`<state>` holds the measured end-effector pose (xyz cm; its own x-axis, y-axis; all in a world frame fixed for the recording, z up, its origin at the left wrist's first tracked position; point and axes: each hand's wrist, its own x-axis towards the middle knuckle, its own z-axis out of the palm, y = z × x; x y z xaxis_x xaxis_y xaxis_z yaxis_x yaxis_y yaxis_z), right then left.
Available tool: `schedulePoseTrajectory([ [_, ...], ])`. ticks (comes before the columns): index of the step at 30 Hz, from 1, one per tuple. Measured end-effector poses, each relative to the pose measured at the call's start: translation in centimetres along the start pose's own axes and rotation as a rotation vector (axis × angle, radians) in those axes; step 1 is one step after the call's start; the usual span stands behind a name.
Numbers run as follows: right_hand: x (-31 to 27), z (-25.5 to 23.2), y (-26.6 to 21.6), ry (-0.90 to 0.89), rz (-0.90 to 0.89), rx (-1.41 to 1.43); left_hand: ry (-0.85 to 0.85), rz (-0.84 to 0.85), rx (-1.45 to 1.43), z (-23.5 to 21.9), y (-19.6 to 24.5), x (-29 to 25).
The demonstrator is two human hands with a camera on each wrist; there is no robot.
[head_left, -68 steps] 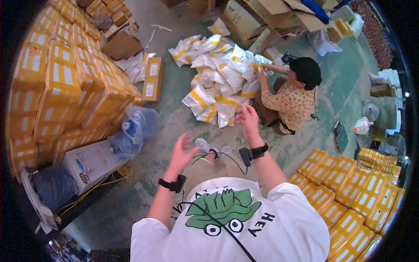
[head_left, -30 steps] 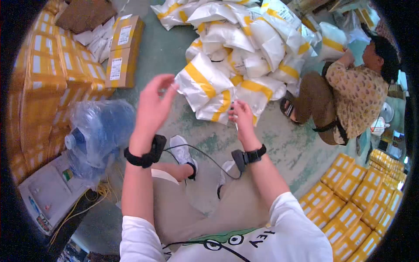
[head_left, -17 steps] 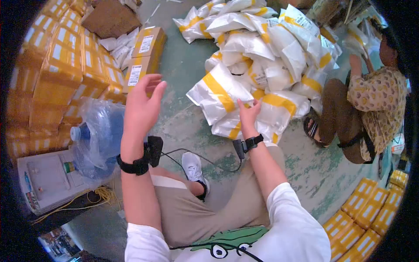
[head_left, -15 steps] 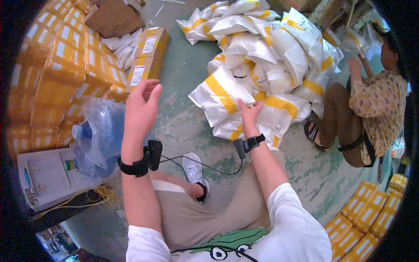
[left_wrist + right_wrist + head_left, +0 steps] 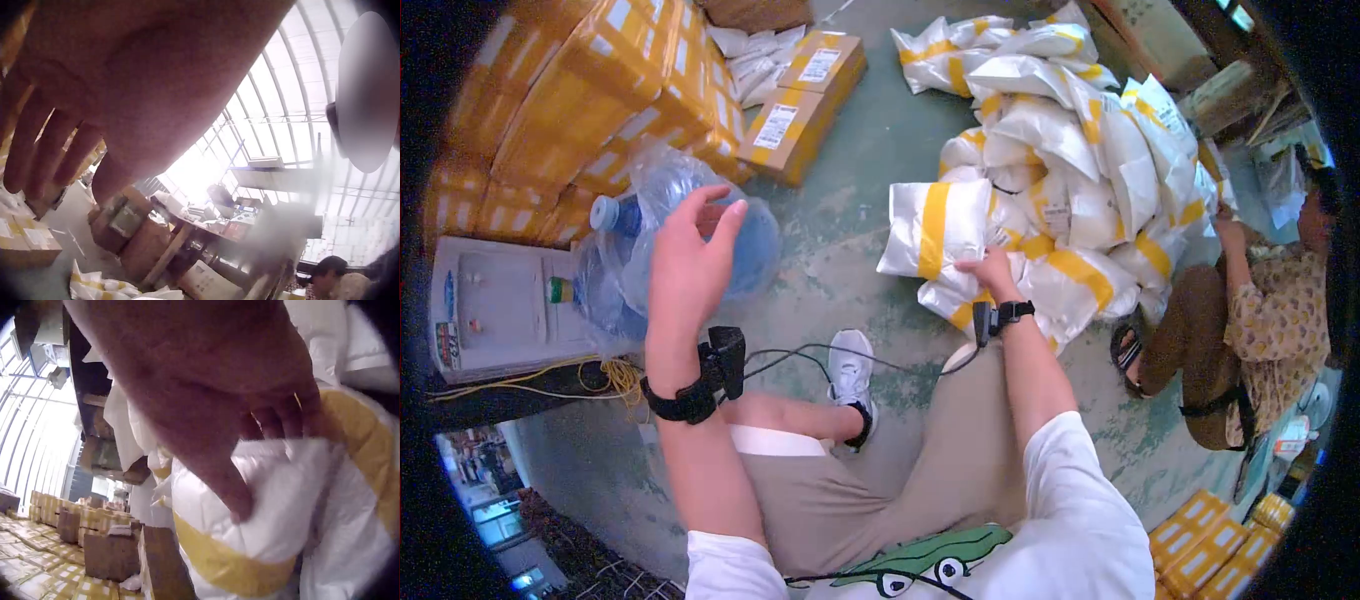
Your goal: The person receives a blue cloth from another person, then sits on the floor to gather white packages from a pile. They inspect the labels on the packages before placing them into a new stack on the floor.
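Observation:
My right hand (image 5: 992, 274) pinches the near right edge of a white plastic mailing bag (image 5: 933, 226) with a yellow stripe, at the near side of a pile of similar bags (image 5: 1040, 140). In the right wrist view the thumb (image 5: 236, 503) lies across the bag's white face, while the fingers go behind its edge. My left hand (image 5: 692, 250) is raised on the left with loosely bent fingers and nothing in it. It overlaps a large blue water bottle (image 5: 745, 250) wrapped in clear plastic. The left wrist view shows the left hand (image 5: 112, 94) from below, its fingers apart.
Taped yellow cartons (image 5: 590, 90) are stacked at the left, with labelled brown boxes (image 5: 800, 105) beside them. A person (image 5: 1270, 310) squats right of the pile. More yellow cartons (image 5: 1215, 545) stand at lower right. A cable (image 5: 880, 368) runs between my wrists.
I have come down close to the pile. My right hand has reached forward and taken the bag's edge, and the bag has turned more upright. My left hand has moved left, staying free.

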<state>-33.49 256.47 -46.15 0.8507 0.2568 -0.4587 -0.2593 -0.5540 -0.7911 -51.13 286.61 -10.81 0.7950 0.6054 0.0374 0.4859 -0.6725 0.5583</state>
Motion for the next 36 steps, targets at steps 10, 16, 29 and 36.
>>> schedulePoseTrajectory([
  [10,-0.8,7.7,-2.5,0.280,-0.507,-0.333,-0.124,0.055,0.029,0.4,0.0,-1.3],
  [16,-2.0,8.2,-4.9,-0.064,-0.336,-0.078,-0.120,0.032,0.069,-0.5,-1.1,-1.8],
  [29,-0.8,17.8,-4.0,-0.604,-0.066,0.809,-0.056,-0.029,0.109,-1.6,-2.8,-2.7],
  [36,1.7,22.6,3.7,-0.259,-0.304,-0.165,-0.066,-0.104,0.113,-2.2,-4.7,-3.4],
])
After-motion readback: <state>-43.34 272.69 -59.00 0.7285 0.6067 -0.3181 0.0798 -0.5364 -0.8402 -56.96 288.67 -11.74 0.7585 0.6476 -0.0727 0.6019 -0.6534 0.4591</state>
